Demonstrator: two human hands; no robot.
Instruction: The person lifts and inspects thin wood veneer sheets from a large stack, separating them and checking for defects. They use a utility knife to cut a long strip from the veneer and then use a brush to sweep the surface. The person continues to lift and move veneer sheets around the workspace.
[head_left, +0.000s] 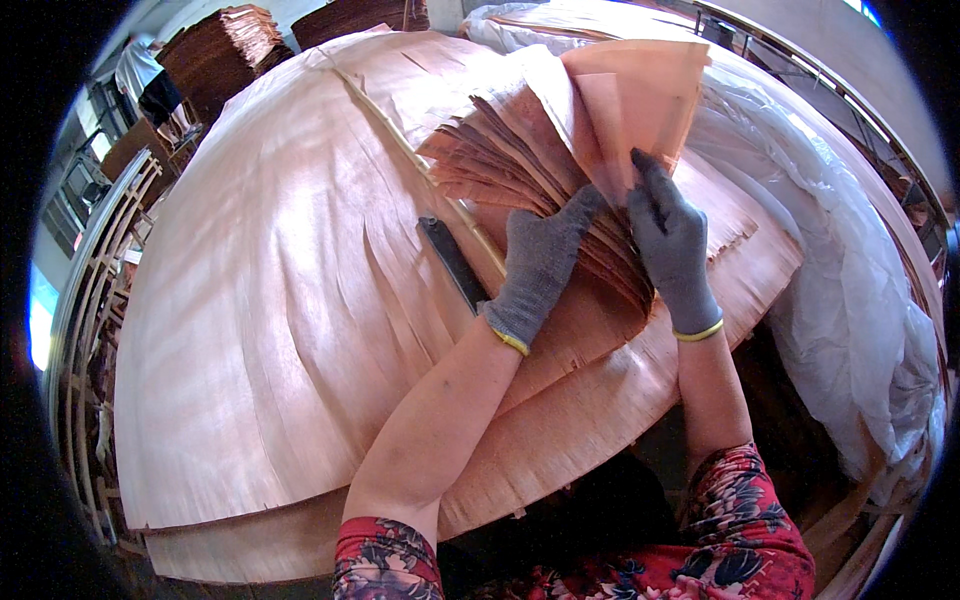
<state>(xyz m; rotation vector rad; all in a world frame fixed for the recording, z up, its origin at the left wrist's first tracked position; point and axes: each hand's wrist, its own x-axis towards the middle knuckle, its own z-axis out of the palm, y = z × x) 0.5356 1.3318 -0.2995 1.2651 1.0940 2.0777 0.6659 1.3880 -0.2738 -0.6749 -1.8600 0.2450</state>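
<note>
My left hand (545,262), in a grey knit glove with a yellow cuff edge, is closed on a fanned bundle of thin wood veneer pieces (520,150), its thumb laid over them. My right hand (672,240), gloved the same way, pinches a lighter veneer sheet (640,100) at the bundle's right side. That sheet stands raised and tilted away from the rest. Beneath both hands lies a broad stack of pinkish veneer sheets (260,300), wavy and split in places. Left of my left wrist rests a flat, dark, blade-like tool (452,262), partly hidden by the hand.
A narrow wooden strip (385,125) runs across the stack. Clear plastic sheeting (840,270) drapes another pile at the right. Wooden racks (95,350) stand at the left. Far back are tall veneer piles (215,55) and another person (145,75).
</note>
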